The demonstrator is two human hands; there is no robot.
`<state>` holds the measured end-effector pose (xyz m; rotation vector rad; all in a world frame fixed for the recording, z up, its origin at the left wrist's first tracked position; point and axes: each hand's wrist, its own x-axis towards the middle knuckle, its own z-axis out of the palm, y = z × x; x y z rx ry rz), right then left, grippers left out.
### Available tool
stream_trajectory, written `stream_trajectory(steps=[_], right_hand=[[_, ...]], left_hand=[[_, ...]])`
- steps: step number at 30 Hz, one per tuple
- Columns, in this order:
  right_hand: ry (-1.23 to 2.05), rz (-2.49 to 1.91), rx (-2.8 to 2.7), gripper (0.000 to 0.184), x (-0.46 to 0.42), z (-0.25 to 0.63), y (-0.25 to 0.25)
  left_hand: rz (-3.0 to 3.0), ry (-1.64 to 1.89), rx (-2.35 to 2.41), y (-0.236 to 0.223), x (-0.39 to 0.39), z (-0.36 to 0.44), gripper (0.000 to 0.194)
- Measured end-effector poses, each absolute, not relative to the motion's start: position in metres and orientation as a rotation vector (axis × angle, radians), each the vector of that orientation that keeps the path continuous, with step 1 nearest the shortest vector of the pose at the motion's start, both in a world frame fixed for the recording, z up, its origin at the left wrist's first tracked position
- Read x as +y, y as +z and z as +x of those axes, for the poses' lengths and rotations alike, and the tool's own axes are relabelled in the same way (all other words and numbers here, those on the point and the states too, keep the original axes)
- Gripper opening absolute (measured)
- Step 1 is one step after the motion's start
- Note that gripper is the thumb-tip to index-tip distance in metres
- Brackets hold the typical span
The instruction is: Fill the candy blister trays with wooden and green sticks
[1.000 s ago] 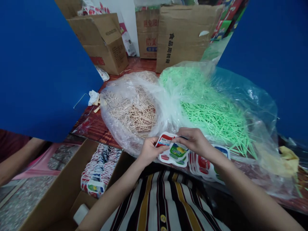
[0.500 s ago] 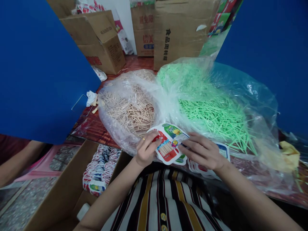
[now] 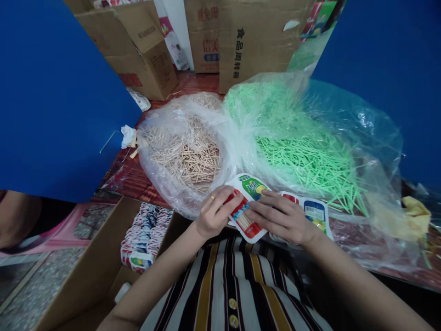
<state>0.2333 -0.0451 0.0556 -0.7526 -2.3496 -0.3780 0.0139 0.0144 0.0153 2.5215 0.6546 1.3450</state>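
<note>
Red, white and green pack (image 3: 249,190) at the clock's centre, tilted, over the counter's near edge; wooden sticks show through its lower part. Left hand (image 3: 213,214), ring on one finger: grip holding the pack's left side. Right hand (image 3: 285,218): my fingers lie across its right side, thumb hidden; cannot tell whether this grip is closed.

Bearings from the pack: more packs (image 3: 314,210) just beside my right hand, three o'clock, overlapping. Green sticks (image 3: 310,165) at two, pale wooden sticks (image 3: 201,161) between ten and eleven, both in clear plastic on the red-brown counter (image 3: 132,184). Printed cardboard box (image 3: 265,50) standing at twelve. Between eight and nine, an open carton (image 3: 86,257) with packed rows (image 3: 146,230) inside. My striped shirt (image 3: 220,285), six.
</note>
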Motion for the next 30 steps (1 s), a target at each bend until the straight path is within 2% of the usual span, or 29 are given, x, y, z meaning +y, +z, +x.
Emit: stream_trajectory(steps=[5, 9, 12, 14, 16, 17, 20, 23, 26, 30], right_hand=[[-0.27, -0.782, -2.284, 0.026, -0.048, 0.234, 0.05], [-0.149, -0.831, -2.314, 0.025, -0.045, 0.232, 0.049], [0.414, -0.901, -2.242, 0.025, -0.034, 0.23, 0.064], [0.866, -0.89, -2.125, 0.036, -0.02, 0.227, 0.076], [1.069, -0.92, -1.983, 0.046, 0.001, 0.221, 0.081], [1.058, -0.995, -1.93, 0.047, 0.016, 0.217, 0.079], [0.812, -1.264, -2.036, 0.034, 0.069, 0.197, 0.061], [0.475, -1.392, -2.445, 0.025, 0.119, 0.174, 0.039], [0.414, -1.37, -2.643, 0.012, 0.144, 0.153, 0.025], [0.364, -1.397, -2.717, 0.01, 0.143, 0.131, 0.015]], left_hand=[[2.577, 1.426, 0.603, 0.008, 0.015, 0.013, 0.027], [2.481, 1.308, 0.626, 0.008, 0.014, 0.007, 0.026], [2.351, 1.189, 0.67, 0.007, 0.007, -0.004, 0.026], [2.173, 1.147, 0.76, 0.007, -0.001, -0.012, 0.025], [1.897, 1.171, 0.984, 0.007, -0.007, -0.018, 0.018], [1.731, 1.142, 1.051, 0.008, -0.009, -0.02, 0.018], [1.353, 1.073, 1.11, 0.01, -0.01, -0.023, 0.021], [1.17, 1.067, 1.164, 0.007, -0.003, -0.028, 0.017], [0.959, 1.109, 1.17, 0.001, 0.003, -0.036, 0.019], [0.907, 1.138, 1.146, -0.004, 0.009, -0.045, 0.018]])
